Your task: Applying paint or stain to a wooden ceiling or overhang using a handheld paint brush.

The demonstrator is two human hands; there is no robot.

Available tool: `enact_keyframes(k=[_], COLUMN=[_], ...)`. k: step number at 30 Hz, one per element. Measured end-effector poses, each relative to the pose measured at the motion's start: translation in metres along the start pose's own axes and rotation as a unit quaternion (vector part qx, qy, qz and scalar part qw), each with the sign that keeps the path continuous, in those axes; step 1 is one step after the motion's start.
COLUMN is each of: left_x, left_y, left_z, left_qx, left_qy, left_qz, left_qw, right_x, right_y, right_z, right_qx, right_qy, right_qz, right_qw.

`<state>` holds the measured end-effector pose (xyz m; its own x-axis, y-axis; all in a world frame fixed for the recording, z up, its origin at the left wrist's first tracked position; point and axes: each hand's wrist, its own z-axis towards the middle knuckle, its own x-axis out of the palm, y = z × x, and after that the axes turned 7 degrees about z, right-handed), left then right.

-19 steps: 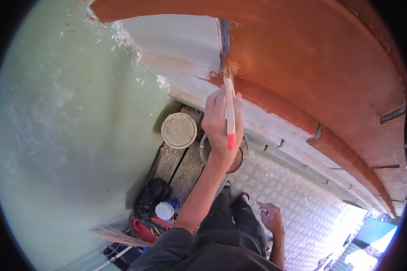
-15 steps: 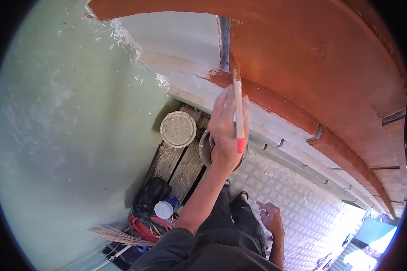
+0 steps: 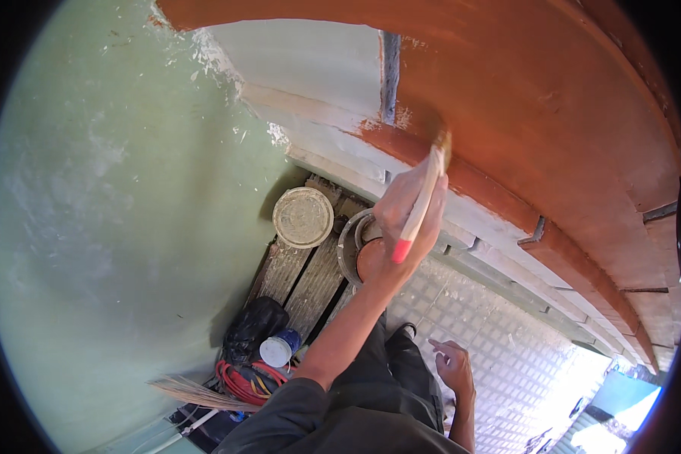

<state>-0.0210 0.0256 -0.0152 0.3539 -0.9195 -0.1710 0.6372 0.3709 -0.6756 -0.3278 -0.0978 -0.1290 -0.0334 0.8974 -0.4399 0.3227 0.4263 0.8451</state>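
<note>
A paintbrush [image 3: 422,203] with a pale wooden handle and red end is gripped in my left hand [image 3: 407,206]. Its bristles, blurred, are at the terracotta-painted surface [image 3: 507,98], just above a raised painted ledge [image 3: 480,181]. Left of the brush, a dark upright gap [image 3: 390,76] separates this surface from an unpainted whitish panel [image 3: 303,64]. Lower down, partly hidden by my left wrist, stands a bucket [image 3: 348,253] with something reddish-brown in it. My right hand [image 3: 454,367] hangs low beside my leg, index finger stretched out, the others loosely curled, apparently holding nothing.
A pale-crusted round lid or tub [image 3: 303,217] sits on wooden planks [image 3: 310,284] by the green wall [image 3: 129,250]. Below are a black bag [image 3: 257,329], a blue-and-white can [image 3: 278,348], red hose or cable [image 3: 238,384] and a straw bundle [image 3: 185,391]. Tiled floor [image 3: 492,340] lies right.
My left hand has moved right with the paintbrush, away from the dark gap, and the brush now leans more to the right. More of the bucket shows. My right hand stays much the same.
</note>
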Motion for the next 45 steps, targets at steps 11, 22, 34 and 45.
enact_keyframes(k=[11, 22, 34, 45], left_x=[-0.033, -0.022, 0.010, -0.026], left_y=[0.059, 0.047, -0.011, 0.054], left_z=[0.043, 0.016, 0.001, 0.032], left_qx=[0.112, 0.107, 0.088, 0.034], left_qy=[0.048, -0.045, 0.040, -0.046], left_qz=[0.025, 0.144, -0.059, 0.093], left_qw=[0.992, 0.983, 0.993, 0.994], right_x=[0.011, 0.020, 0.007, 0.023], right_y=[0.009, 0.008, -0.001, 0.005], right_z=[0.004, -0.003, -0.022, -0.033], right_qx=[0.013, 0.011, 0.036, 0.047], right_qy=[-0.020, -0.023, -0.029, -0.034], right_qz=[0.003, 0.005, 0.004, 0.025], right_qw=[1.000, 1.000, 0.999, 0.998])
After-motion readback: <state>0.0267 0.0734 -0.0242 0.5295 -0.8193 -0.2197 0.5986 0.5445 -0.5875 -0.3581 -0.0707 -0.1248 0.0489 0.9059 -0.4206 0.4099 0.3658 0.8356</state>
